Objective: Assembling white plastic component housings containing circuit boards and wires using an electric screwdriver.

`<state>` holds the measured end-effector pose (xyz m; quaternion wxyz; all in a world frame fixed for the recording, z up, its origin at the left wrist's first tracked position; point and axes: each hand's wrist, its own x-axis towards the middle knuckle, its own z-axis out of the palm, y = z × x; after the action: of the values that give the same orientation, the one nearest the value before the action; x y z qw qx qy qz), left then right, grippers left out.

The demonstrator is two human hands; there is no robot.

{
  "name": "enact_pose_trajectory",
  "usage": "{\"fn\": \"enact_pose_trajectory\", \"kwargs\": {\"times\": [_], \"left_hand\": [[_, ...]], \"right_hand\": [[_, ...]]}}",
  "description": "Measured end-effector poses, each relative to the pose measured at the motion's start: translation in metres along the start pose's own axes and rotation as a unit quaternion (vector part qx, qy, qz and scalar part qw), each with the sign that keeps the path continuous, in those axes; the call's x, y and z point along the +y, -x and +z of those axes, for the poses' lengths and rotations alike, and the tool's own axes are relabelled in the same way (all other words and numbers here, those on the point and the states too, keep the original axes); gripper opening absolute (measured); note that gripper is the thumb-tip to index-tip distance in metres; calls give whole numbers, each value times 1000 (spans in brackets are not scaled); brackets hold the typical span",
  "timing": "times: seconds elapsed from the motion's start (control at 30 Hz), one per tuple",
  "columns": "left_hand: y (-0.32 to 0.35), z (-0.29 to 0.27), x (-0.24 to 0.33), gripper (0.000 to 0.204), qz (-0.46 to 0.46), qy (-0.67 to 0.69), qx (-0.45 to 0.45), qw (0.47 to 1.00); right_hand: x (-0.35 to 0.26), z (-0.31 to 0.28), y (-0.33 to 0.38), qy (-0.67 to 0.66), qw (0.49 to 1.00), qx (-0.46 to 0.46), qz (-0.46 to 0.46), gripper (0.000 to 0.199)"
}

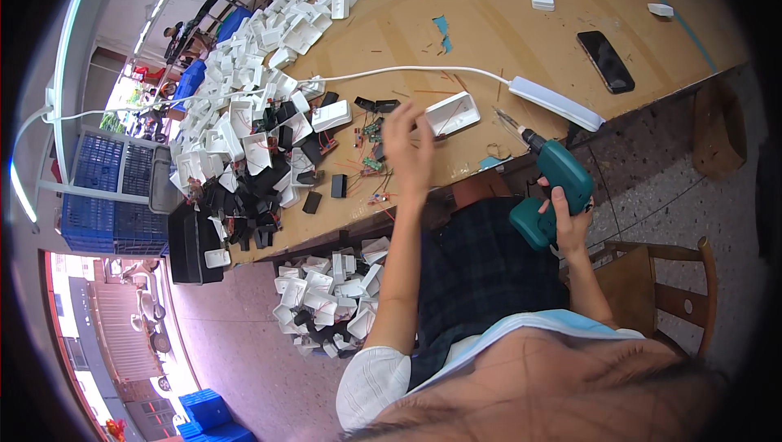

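Note:
My right hand [570, 218] is wrapped round the grip of a green cordless drill [565, 171]. The drill's bit tip points up and left over the table's front edge. My left hand [407, 149] is over the table, its fingers stretched out and slightly blurred. Right beside it lies an open white plastic case [454, 114]; whether a fingertip touches its near end I cannot tell. Small green circuit boards [373, 134] with thin red wires lie just left of that hand, partly hidden by it.
White plastic cases [301, 30] are heaped along the table's left and far side, mixed with black boxes [269, 181]. A white power strip [558, 104] with its cord crosses the tabletop. Near the right edge lies a phone [605, 61]. A crate of cases [330, 295] stands below; a wooden chair [668, 295] is at right.

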<state>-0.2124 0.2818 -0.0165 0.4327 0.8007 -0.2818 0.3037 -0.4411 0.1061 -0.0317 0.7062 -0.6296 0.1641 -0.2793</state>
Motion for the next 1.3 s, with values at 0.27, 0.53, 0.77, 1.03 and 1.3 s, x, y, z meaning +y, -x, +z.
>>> {"fn": "enact_pose_trajectory", "kwargs": {"times": [0.27, 0.53, 0.77, 1.03, 1.3], "left_hand": [[-27, -63, -28, 11, 36, -96, -235, 966], [-27, -67, -25, 17, 142, -124, -367, 911], [-24, -56, -40, 18, 75, -25, -371, 925], [-36, -59, -38, 24, -63, 27, -406, 911], [-18, -50, 11, 31, 212, -199, -247, 924]], "right_hand": [[4, 5, -1, -33, 999, -7, 0, 29], [3, 4, 2, -22, 1000, -20, -4, 32], [-2, 7, 1, -46, 999, -2, -1, 31], [-3, 5, 2, -39, 999, -6, 3, 30], [-1, 1, 1, -36, 999, 8, -1, 30]]}}
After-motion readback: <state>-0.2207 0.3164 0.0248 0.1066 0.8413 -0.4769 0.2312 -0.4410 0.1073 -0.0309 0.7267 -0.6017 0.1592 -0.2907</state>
